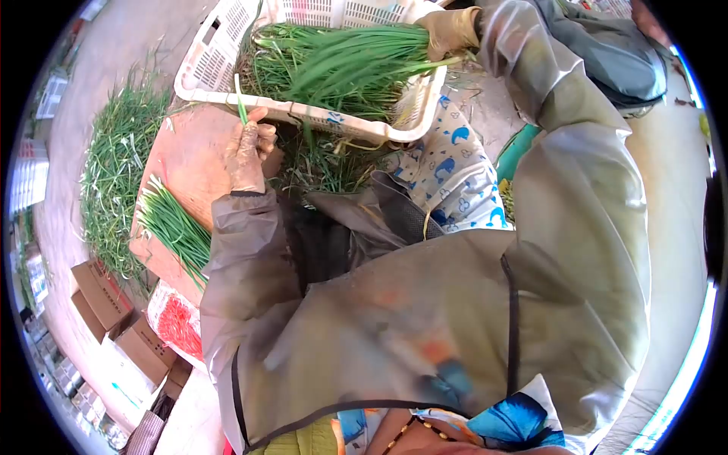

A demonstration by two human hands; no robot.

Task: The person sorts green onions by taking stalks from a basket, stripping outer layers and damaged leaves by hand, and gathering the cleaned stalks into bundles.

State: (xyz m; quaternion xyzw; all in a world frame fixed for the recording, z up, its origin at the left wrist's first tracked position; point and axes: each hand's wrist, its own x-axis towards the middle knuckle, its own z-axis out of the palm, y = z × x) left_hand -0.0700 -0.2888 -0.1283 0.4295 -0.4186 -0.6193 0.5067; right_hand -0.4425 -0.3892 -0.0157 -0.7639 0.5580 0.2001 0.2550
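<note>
My left hand [250,148], in a soiled tan glove, pinches a thin garlic chive stalk [242,108] whose pale end points up, beside the near wall of a white plastic crate [193,68]. At the crate's right end my gloved right hand [447,32] grips a large bunch of garlic chives [356,64] by one end. The bunch's green leaves fan out leftward over the looser greens in the crate. Below and left of my left hand, a neat bundle of chives [178,227] lies on a wooden board [199,155].
A heap of loose chives and trimmings [121,167] covers the floor at left. Cardboard boxes [144,349] and a bag of red ties [178,322] sit lower left. Patterned cloth [462,174] lies right of the crate. A person's dark-clothed leg [618,57] is at upper right.
</note>
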